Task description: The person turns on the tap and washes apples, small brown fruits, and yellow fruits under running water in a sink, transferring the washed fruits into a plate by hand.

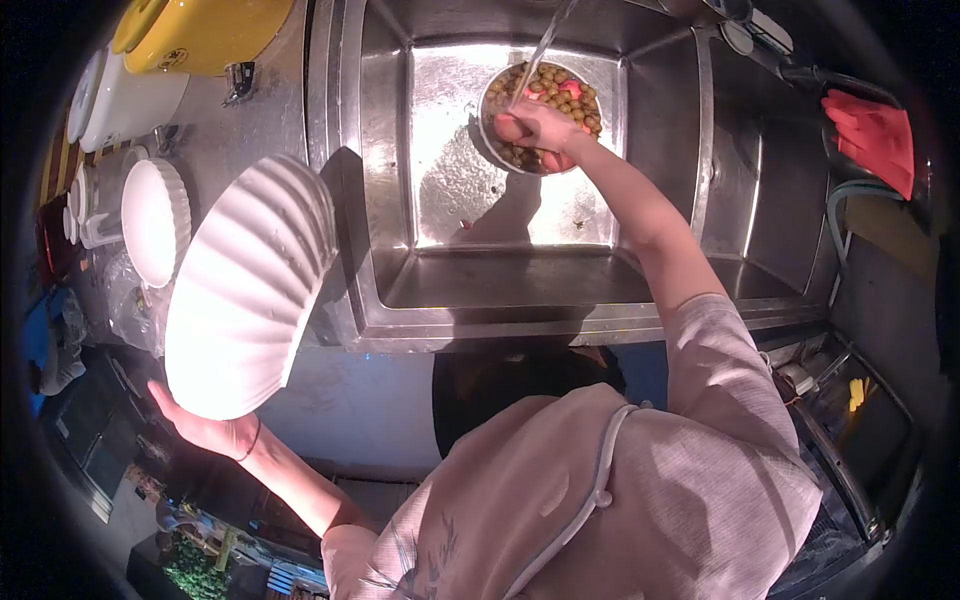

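Observation:
My left hand (215,432) grips the lower end of a large white fluted bowl (255,285), which is tilted on its side to the left of the sink. The fingers behind the bowl are hidden. In the sink, my right hand (540,127) reaches into a round bowl (487,138) full of small green-brown round fruits (590,105) and a few larger reddish fruits (571,89). Its fingers are closed around what looks like one reddish fruit (509,127). A stream of water (545,42) runs down into this bowl beside the hand.
The bowl stands in a steel sink basin (510,275), with a second basin (755,190) to the right. Another white fluted bowl (155,222), a clear plastic bag (130,305) and a yellow container (215,35) are on the left counter. Red rubber gloves (870,135) hang at right.

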### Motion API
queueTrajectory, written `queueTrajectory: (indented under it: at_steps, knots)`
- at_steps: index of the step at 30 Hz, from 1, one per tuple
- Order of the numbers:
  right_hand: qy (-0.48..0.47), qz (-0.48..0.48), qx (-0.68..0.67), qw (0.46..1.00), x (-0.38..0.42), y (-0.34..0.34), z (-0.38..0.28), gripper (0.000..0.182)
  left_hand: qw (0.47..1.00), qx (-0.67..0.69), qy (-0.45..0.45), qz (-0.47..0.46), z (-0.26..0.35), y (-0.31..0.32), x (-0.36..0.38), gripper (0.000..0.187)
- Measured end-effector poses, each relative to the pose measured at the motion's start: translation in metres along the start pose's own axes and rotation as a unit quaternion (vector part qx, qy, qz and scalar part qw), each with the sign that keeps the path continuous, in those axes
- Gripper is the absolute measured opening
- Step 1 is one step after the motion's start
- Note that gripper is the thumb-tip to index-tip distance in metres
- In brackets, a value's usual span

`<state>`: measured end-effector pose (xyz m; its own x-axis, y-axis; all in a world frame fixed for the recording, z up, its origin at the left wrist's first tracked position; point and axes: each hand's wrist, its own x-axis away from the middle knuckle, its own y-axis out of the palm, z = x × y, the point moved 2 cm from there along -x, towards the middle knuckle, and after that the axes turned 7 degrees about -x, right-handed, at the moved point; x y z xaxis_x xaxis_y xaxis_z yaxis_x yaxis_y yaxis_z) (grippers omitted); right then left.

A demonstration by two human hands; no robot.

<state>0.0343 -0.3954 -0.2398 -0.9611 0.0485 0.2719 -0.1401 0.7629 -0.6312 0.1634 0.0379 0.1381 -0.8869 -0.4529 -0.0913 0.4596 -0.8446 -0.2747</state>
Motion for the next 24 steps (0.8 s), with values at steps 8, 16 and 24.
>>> queueTrajectory:
  at_steps: [8, 16, 24]
  knots:
    - [-0.075, 0.148, -0.079, 0.983, 0.014, -0.01, -0.042, 0.033, 0.988, 0.098, -0.111, -0.049, 0.008, 0.03, 0.014, 0.038]
    - [0.072, 0.373, -0.522, 0.763, 0.029, 0.0, -0.06, 0.032, 0.997, 0.031, 0.029, 0.071, -0.024, -0.003, -0.029, 0.029]
    - [0.039, 0.315, -0.929, 0.193, -0.002, -0.017, -0.084, 0.056, 0.99, 0.031, -0.08, 0.114, -0.046, -0.025, -0.061, 0.032]
